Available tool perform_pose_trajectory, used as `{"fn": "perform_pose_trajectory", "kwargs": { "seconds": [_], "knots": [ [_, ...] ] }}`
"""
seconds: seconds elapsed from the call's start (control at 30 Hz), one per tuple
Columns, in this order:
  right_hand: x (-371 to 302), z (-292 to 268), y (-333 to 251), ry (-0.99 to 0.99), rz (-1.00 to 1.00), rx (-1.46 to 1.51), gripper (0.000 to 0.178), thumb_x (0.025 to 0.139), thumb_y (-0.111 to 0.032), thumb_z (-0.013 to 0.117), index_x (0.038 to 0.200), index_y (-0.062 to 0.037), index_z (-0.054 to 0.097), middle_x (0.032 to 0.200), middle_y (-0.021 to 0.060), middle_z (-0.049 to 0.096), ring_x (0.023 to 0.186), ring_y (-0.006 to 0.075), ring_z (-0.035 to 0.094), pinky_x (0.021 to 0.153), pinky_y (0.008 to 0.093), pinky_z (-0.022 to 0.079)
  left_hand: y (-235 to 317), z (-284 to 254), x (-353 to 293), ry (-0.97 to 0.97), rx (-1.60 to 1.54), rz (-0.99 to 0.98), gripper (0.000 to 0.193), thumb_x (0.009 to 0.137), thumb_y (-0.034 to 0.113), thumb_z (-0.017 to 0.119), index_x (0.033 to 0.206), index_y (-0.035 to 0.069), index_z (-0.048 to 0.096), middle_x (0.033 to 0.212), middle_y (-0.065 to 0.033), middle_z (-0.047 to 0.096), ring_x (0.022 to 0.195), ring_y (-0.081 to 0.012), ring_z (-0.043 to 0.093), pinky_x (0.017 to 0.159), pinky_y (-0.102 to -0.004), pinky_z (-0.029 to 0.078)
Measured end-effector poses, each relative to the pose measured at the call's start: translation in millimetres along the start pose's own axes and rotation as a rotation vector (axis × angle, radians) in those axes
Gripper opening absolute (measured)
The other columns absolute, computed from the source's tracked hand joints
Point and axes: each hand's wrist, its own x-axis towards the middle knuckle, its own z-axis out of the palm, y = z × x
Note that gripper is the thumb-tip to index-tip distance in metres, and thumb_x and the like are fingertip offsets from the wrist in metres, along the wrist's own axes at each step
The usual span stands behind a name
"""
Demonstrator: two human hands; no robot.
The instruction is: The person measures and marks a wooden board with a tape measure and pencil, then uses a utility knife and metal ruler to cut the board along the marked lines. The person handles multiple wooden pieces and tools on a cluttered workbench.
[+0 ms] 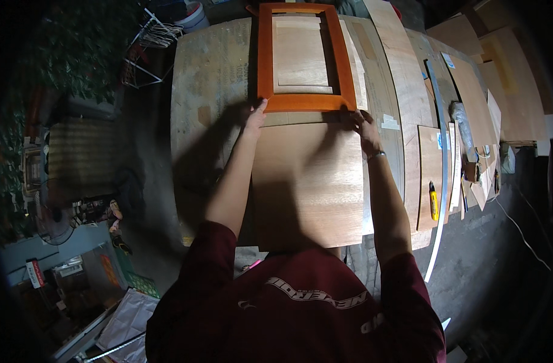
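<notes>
An orange-brown wooden frame (306, 103), rectangular and open in the middle, is at the far side of the worktable. My left hand (255, 118) grips its near left corner, fingers closed on the edge. At the near right corner, my right hand (365, 130) holds the same frame, its fingers partly in shadow. Between my forearms lies a light plywood panel (334, 199), reaching to the table's near edge. Another pale plywood piece (300, 54) shows through the frame's opening. Whether the frame rests on the boards or is lifted is hard to tell.
Right of the panel are a long plywood strip (403, 85), a metal straightedge (438, 115) overhanging the near edge, and a yellow utility knife (433, 202). More sheets (512, 78) lie far right. A fan (57, 224) and a white rack (146, 42) stand left of the worktable (210, 66).
</notes>
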Motion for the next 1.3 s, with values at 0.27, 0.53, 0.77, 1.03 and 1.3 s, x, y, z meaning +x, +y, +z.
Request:
{"fn": "perform_pose_trajectory", "kwargs": {
  "seconds": [0.27, 0.53, 0.77, 1.03, 1.3],
  "knots": [
    [38.1, -3.5, -12.5, -0.304, -0.151, 0.067, 0.038, 0.102, -0.037, 0.063, 0.116, -0.0024, 0.067, 0.094, 0.0078, 0.072, 0.087, 0.0179, 0.068, 0.085, 0.0354, 0.056, 19.6, 4.3, -12.6, -0.128, -0.341, -0.096, 0.069, 0.093, 0.041, 0.075, 0.148, 0.009, 0.049, 0.144, -0.0049, 0.055, 0.121, -0.0206, 0.055, 0.108, -0.0361, 0.042],
    [-69.6, 140.9, 17.7, -0.187, 0.145, 0.437, 0.038, 0.098, -0.031, 0.072, 0.125, -0.0076, 0.06, 0.117, 0.0044, 0.068, 0.106, 0.02, 0.064, 0.097, 0.0391, 0.051, 0.6, -156.6, -61.8, -0.093, -0.577, 0.069, 0.048, 0.105, 0.026, 0.06, 0.144, 0.001, 0.049, 0.141, -0.0091, 0.057, 0.133, -0.0244, 0.052, 0.117, -0.0409, 0.037],
    [-87.2, 288.9, 52.9, -0.283, 0.101, 0.512, 0.028, 0.097, -0.026, 0.074, 0.111, -0.0077, 0.058, 0.109, 0.0005, 0.064, 0.105, 0.0102, 0.056, 0.096, 0.0275, 0.045, -1.8, -316.3, -57.4, 0.003, -0.43, 0.131, 0.043, 0.104, 0.028, 0.06, 0.138, 0.002, 0.053, 0.134, -0.0086, 0.058, 0.126, -0.0202, 0.054, 0.11, -0.0382, 0.043],
    [-78.6, 321.5, 68.9, -0.249, -0.04, -0.002, 0.037, 0.096, -0.03, 0.072, 0.119, -0.002, 0.061, 0.11, 0.0149, 0.07, 0.107, 0.027, 0.065, 0.094, 0.0385, 0.05, 7.3, -366.3, -28.1, -0.093, -0.391, -0.07, 0.043, 0.104, 0.039, 0.059, 0.135, 0.008, 0.057, 0.117, -0.0062, 0.065, 0.102, -0.0189, 0.066, 0.086, -0.0344, 0.055],
    [-82.9, 165.0, 2.8, -0.252, -0.277, -0.619, 0.025, 0.097, -0.019, 0.067, 0.113, -0.0005, 0.069, 0.098, 0.0213, 0.074, 0.09, 0.03, 0.073, 0.079, 0.0384, 0.056, 23.5, -332.9, -9.5, 0.206, 0.055, -0.038, 0.051, 0.102, 0.04, 0.063, 0.137, 0.004, 0.059, 0.113, -0.0062, 0.067, 0.1, -0.0177, 0.062, 0.086, -0.0297, 0.05]
  ]
}}
